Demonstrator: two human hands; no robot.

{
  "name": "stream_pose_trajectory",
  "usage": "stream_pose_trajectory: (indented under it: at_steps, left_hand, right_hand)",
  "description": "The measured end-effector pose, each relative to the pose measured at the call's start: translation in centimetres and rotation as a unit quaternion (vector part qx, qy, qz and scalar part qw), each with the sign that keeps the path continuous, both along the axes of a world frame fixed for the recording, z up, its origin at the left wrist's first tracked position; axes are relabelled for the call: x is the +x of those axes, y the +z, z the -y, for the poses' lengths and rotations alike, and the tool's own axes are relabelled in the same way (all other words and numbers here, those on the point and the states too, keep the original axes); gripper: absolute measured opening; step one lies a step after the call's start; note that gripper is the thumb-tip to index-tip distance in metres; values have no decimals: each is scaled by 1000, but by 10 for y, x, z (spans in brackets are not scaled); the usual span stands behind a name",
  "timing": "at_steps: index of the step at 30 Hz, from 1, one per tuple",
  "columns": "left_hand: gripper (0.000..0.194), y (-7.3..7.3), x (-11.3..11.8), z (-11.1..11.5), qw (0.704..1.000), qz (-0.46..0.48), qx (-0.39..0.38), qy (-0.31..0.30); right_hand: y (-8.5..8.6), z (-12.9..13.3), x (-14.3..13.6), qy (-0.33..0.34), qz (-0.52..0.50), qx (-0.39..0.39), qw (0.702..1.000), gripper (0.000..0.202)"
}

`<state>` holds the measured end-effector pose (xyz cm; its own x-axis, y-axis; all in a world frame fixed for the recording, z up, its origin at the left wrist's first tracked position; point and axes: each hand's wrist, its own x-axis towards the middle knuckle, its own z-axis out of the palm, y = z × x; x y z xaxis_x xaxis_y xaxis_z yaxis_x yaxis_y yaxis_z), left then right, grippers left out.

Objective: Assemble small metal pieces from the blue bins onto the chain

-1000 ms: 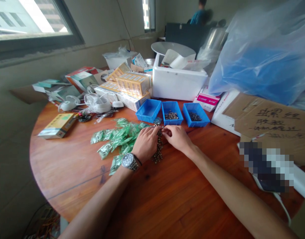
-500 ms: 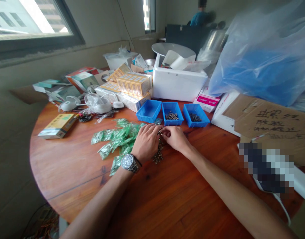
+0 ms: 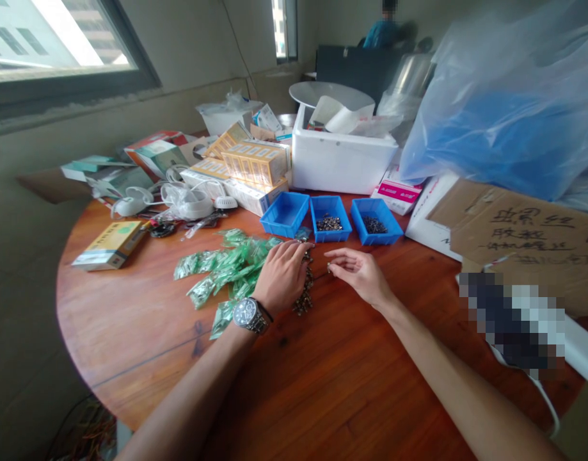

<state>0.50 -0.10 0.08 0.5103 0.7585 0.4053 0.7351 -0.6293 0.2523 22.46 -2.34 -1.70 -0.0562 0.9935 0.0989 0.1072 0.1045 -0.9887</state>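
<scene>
My left hand (image 3: 280, 276), with a watch (image 3: 247, 314) on its wrist, rests over a small pile of shiny metal fasteners (image 3: 303, 299). Its fingers are bent and close together; whatever they hold is hidden. To its right, my right hand (image 3: 359, 274) is raised slightly off the table, pinching a small metal fastener (image 3: 329, 266) at the thumb tip. Green plastic packets (image 3: 233, 266) lie in a heap left of my left hand. Beyond the hands stand a blue bin (image 3: 285, 214), a blue bin of shiny fasteners (image 3: 330, 221) and a blue bin of dark fasteners (image 3: 375, 223).
A yellow box (image 3: 109, 246) lies on the wooden table (image 3: 144, 333) at left. Behind are boxed goods (image 3: 255, 163), white wrapped devices (image 3: 185, 200) and a white foam box (image 3: 341, 157). At right stand a lettered cardboard box (image 3: 528, 237) and a plastic bag (image 3: 505, 141). A person (image 3: 382, 32) is in the background.
My right hand has moved right, away from my left hand, and now carries a small metal fastener at its fingertips. My left hand has stayed over the pile.
</scene>
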Motion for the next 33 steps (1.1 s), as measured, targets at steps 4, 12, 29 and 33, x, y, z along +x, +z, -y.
stream_pose_trajectory:
  at_steps: [4, 12, 29, 33]
  left_hand:
    - [40, 0, 0, 0, 1000, 0, -4, 1]
    - [39, 1, 0, 0, 1000, 3, -10, 2]
    - [38, 2, -3, 0, 1000, 3, 0, 4]
    - [38, -1, -4, -1, 1000, 2, 6, 1]
  right_hand:
    - [0, 3, -1, 25, -36, -12, 999, 30]
    - [-4, 8, -2, 9, -103, -42, 994, 36]
    - [-6, 9, 2, -19, 49, 65, 996, 22]
    - [15, -9, 6, -77, 87, 127, 985, 23]
